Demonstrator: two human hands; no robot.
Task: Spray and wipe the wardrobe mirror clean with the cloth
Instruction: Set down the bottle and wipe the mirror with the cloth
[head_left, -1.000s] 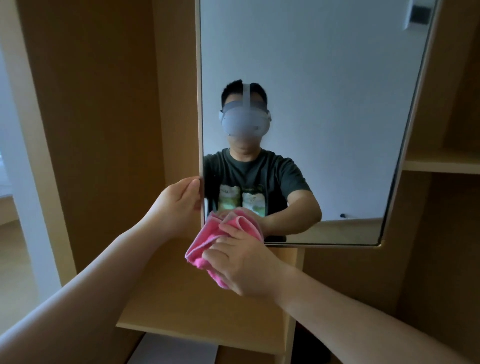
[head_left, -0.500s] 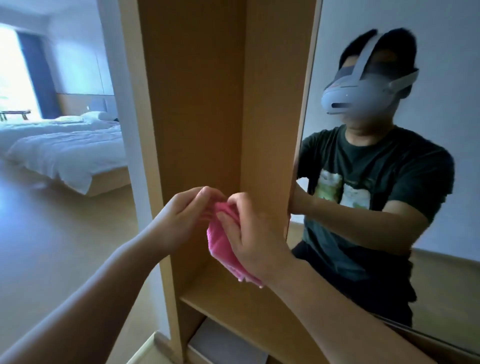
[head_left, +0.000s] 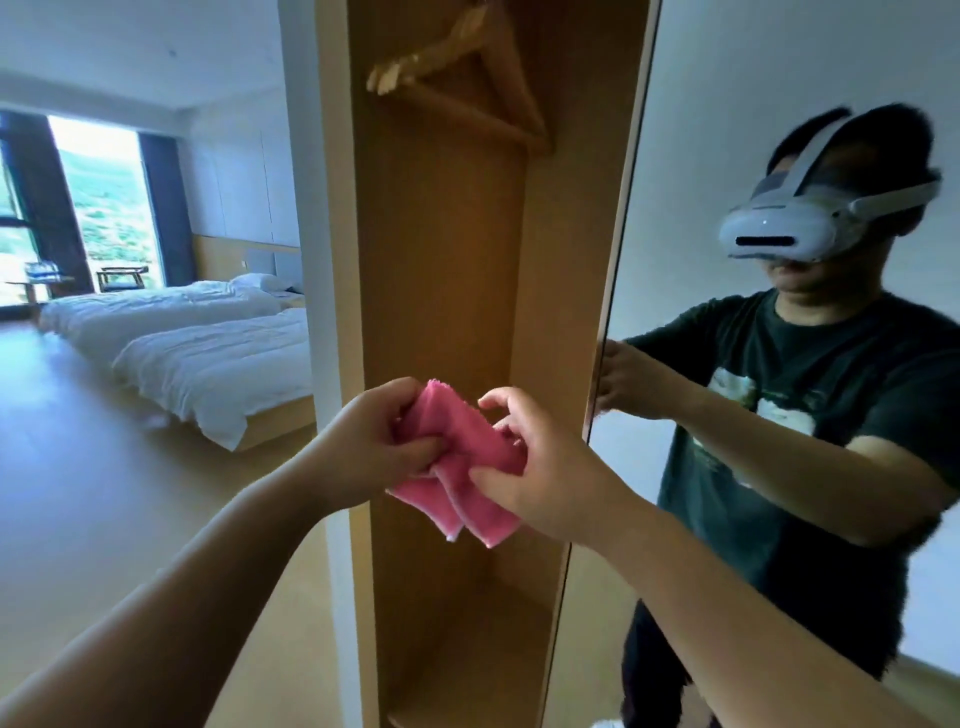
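Observation:
A folded pink cloth (head_left: 460, 467) hangs between both hands, in front of the open wardrobe compartment. My left hand (head_left: 374, 441) grips its upper left part with curled fingers. My right hand (head_left: 540, 467) pinches its right side between thumb and fingers. The wardrobe mirror (head_left: 753, 130) fills the right side of the view, seen at a slant, and reflects a person wearing a headset. Both hands are to the left of the mirror's edge and do not touch it. No spray bottle is in view.
The wooden wardrobe (head_left: 441, 260) has a narrow open compartment with wooden hangers (head_left: 467, 88) at the top. To the left lie a wooden floor (head_left: 104, 467), two white beds (head_left: 208, 353) and a bright window (head_left: 98, 208).
The view has swung left, away from the mirror's face. The cloth left the mirror's lower edge. My left hand let go of the mirror frame and took hold of the cloth.

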